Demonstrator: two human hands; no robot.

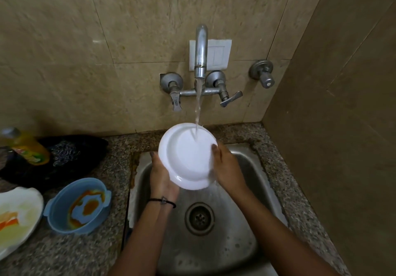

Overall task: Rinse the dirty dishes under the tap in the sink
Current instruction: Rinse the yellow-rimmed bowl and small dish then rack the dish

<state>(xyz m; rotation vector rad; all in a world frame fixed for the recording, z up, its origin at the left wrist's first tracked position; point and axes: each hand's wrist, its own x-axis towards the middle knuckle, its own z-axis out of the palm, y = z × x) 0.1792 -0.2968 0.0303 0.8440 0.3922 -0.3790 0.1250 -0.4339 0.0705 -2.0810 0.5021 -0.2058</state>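
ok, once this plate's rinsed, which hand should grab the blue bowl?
Left, likely. The left hand holds the plate on the side nearest the blue bowl, which sits on the counter left of the sink. The right hand would have to cross over.

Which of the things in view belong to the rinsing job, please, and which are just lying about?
In the job: white plate, held by left hand and right hand; running tap; sink; stained blue bowl; dirty plate on the counter.

Lying about: yellow bottle; dark cloth; wall switch; spare valve.
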